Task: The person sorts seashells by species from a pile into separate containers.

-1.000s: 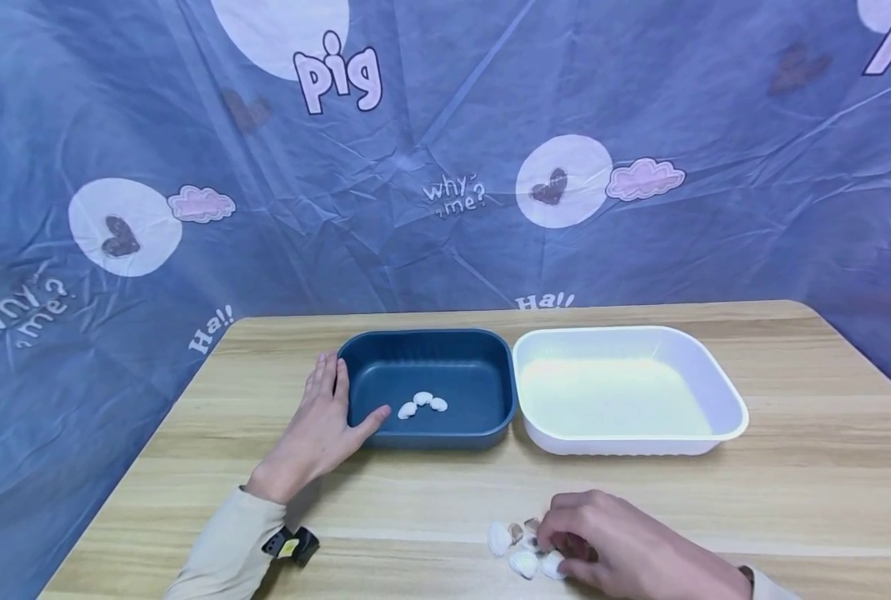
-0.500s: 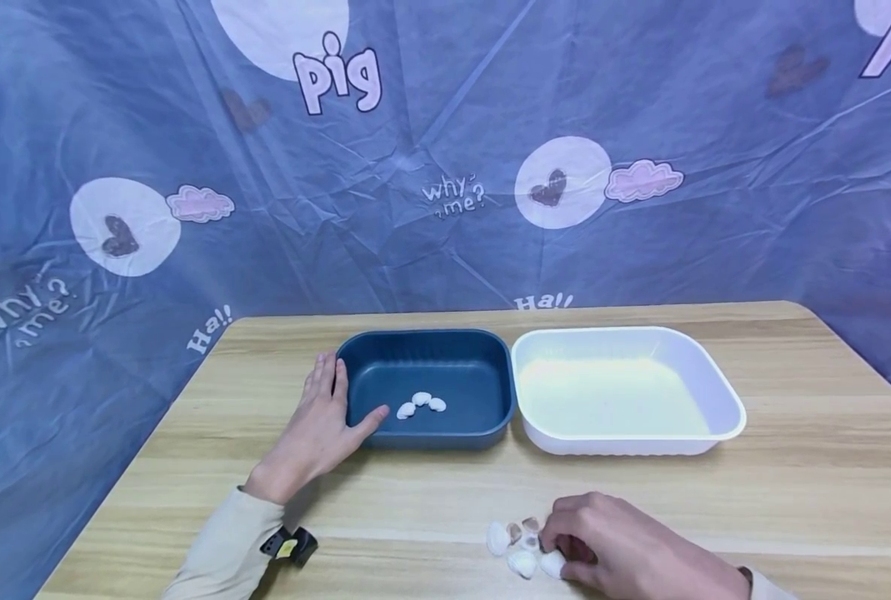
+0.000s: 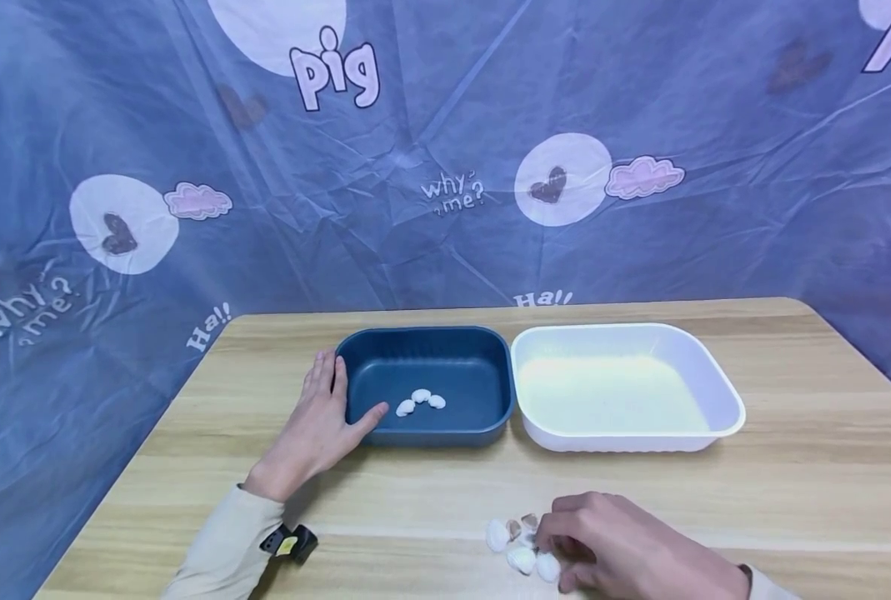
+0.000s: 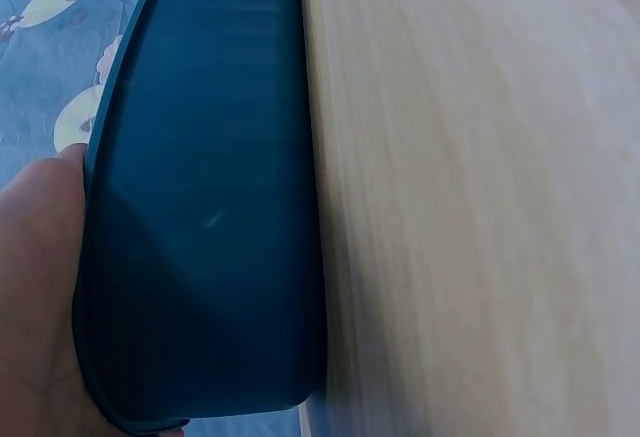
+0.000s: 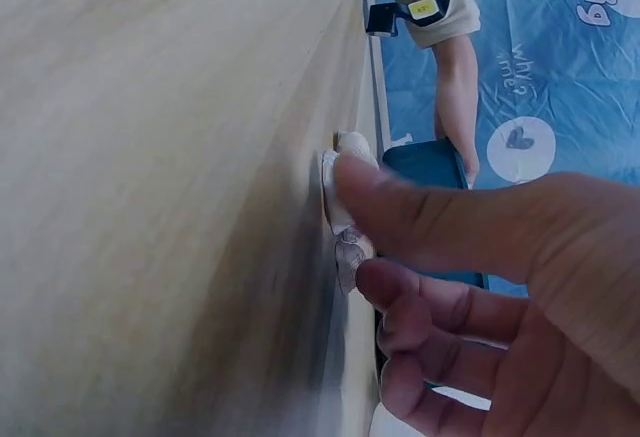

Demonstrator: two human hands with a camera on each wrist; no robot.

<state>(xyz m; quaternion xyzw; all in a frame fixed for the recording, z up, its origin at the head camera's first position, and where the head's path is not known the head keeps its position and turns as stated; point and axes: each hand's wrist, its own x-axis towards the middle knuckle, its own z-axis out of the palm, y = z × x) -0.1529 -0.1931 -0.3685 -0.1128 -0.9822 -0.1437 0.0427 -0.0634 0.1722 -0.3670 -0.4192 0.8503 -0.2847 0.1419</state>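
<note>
On the pale wood-grain table, we are seeing the right hand bending its fingers at the right side of a loose cluster of small white and brown seashells, thumb and forefinger apart; we cannot tell whether it is pinching one. The left hand is resting at the left end of a rectangular dark-blue tray, fingers extending along its outside, thumb lying over the near rim. Three white seashells are lying inside, close together. A rectangular white tray is standing just beside it.
</note>
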